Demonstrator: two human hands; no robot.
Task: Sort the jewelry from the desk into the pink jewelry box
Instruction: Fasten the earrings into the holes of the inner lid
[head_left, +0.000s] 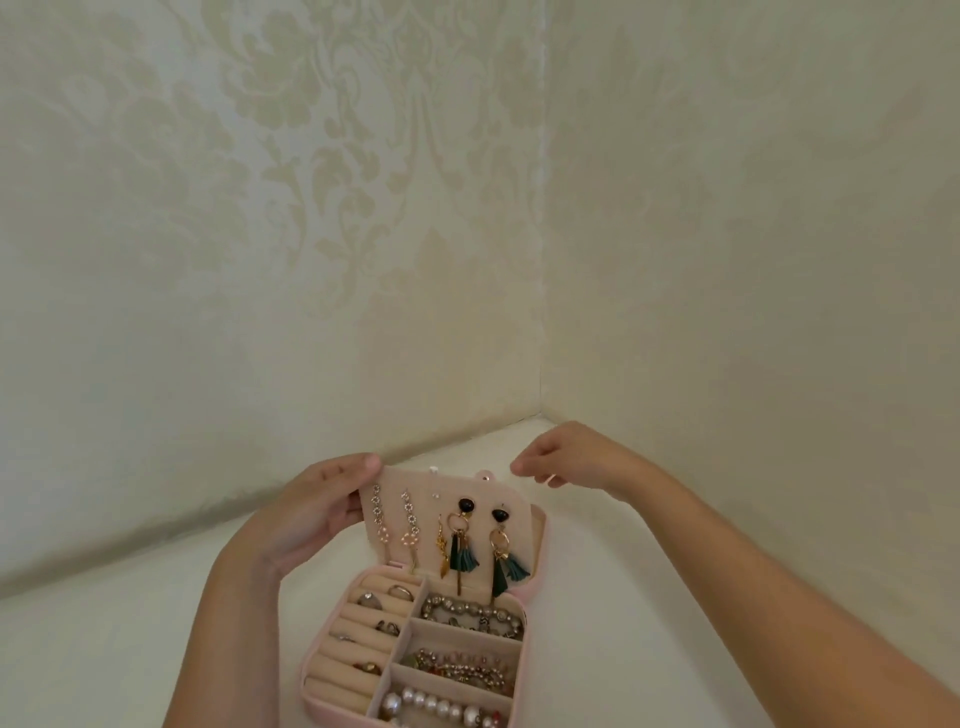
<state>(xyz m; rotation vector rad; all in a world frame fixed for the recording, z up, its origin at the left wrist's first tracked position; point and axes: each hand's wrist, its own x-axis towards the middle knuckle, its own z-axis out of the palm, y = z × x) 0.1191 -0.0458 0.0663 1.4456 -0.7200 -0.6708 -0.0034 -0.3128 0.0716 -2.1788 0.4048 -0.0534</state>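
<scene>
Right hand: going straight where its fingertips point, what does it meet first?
Probably the lid's top edge by the snap tab; the right hand points left at it across a small gap. Depth is unclear, so it could pass behind.

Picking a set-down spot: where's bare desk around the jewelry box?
Bare desk left of the left hand, out to the wall. A bare strip right of the box, up to the right forearm. Tight: between it and the right hand at the earring panel; the box's right-side compartments are full.
</scene>
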